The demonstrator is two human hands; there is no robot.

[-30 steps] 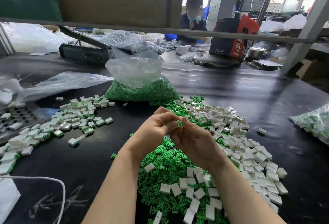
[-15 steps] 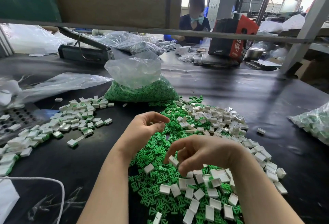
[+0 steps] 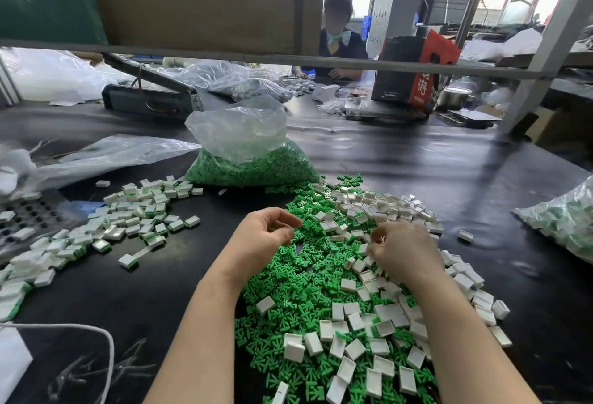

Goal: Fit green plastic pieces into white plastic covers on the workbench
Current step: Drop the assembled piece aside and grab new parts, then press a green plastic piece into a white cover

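Note:
A heap of loose green plastic pieces [image 3: 298,291] lies on the black workbench in front of me. White plastic covers [image 3: 385,207] are scattered over and to the right of it. My left hand [image 3: 266,236] hovers over the heap's left edge with its fingers loosely curled and nothing in them. My right hand [image 3: 401,249] reaches down with its back to the camera, fingers curled and pinching a white cover among the others; the fingertips are mostly hidden. Covers with green pieces fitted in them [image 3: 128,220] lie in a pile at the left.
A clear bag of green pieces [image 3: 250,166] stands behind the heap. Another bag [image 3: 564,220] lies at the right edge. A perforated tray [image 3: 29,214] and a white cord [image 3: 106,339] are at the left. A low shelf bar [image 3: 321,61] crosses overhead; a person [image 3: 337,44] works beyond it.
My hands were joined on one piece, then parted. The left hand moved left and came away empty. The right hand dropped to the covers, then shifted right and farther into them.

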